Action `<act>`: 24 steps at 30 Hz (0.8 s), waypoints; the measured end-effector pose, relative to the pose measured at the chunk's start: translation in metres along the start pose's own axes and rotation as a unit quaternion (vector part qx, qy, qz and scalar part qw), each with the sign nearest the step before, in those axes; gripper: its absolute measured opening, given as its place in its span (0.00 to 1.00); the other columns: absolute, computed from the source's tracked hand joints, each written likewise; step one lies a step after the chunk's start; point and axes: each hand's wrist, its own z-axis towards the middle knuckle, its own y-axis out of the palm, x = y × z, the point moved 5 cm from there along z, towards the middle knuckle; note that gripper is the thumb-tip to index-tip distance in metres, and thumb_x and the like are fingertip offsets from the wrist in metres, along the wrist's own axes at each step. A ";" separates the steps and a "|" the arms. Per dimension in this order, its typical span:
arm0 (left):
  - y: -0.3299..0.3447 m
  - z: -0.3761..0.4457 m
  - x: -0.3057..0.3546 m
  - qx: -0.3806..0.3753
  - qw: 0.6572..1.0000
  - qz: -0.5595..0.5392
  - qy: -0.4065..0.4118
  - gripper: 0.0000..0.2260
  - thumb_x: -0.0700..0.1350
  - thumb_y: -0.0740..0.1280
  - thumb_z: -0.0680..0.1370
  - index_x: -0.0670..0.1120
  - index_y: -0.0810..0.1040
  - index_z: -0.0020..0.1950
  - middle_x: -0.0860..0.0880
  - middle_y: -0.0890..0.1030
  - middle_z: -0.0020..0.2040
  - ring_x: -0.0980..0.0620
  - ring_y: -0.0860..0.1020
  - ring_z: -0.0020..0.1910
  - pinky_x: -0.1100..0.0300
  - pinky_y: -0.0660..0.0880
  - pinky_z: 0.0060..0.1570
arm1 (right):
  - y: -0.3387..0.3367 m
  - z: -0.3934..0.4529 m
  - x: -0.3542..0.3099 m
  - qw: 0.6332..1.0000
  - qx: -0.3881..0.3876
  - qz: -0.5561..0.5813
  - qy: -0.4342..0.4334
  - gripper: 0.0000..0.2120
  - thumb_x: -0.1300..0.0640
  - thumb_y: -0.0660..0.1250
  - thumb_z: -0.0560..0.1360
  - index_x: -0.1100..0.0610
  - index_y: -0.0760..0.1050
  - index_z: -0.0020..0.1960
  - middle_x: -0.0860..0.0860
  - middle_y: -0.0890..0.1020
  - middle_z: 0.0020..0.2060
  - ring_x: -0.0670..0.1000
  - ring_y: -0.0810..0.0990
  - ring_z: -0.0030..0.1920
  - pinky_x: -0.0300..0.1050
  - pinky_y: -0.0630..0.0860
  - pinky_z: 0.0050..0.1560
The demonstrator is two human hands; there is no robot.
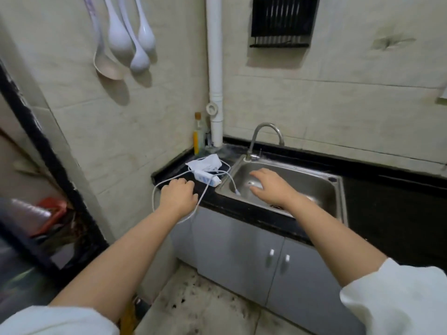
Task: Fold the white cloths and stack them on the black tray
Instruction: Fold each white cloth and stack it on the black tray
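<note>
Two hands reach out: the left hand [179, 194] curls over a white cable [154, 189], the right hand [271, 184] spreads above the sink [333, 189]. A crumpled white cloth [205, 162] lies on the counter's [387, 209] back-left corner, its direction unclear. No writing is legible.

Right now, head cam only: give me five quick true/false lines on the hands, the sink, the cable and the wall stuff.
1. The right hand hovers with fingers spread over the steel sink. True.
2. The left hand is curled by the white cable at the black counter edge. True.
3. The tap is running. False: no water shows.
4. Ladles hang on the wall at upper left. True.
5. A folded stack of white cloths sits on a black tray. False: no tray in view, only a crumpled white cloth on the counter.
</note>
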 end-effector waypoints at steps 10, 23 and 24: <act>0.031 0.183 -0.045 -0.035 0.999 0.006 0.034 0.16 0.48 0.57 0.80 0.43 0.70 0.64 0.43 0.73 0.63 0.43 0.70 0.64 0.51 0.71 0.58 | 0.033 0.199 0.016 0.998 -0.057 0.018 0.016 0.20 0.56 0.59 0.77 0.61 0.66 0.68 0.59 0.72 0.66 0.57 0.69 0.66 0.48 0.66 0.66; 0.134 0.382 -0.062 -0.128 0.991 -0.044 0.002 0.14 0.48 0.57 0.80 0.42 0.72 0.60 0.42 0.74 0.61 0.43 0.72 0.61 0.50 0.71 0.56 | 0.158 0.431 0.074 0.982 -0.169 0.068 0.044 0.10 0.54 0.61 0.76 0.56 0.75 0.53 0.61 0.78 0.53 0.60 0.76 0.58 0.47 0.70 0.49; 0.145 0.390 -0.063 -0.139 0.989 -0.053 -0.001 0.14 0.48 0.57 0.80 0.42 0.72 0.61 0.43 0.74 0.61 0.43 0.72 0.62 0.50 0.71 0.57 | 0.167 0.440 0.079 0.982 -0.171 0.063 0.049 0.14 0.52 0.62 0.75 0.58 0.74 0.57 0.60 0.79 0.55 0.59 0.76 0.58 0.48 0.71 0.50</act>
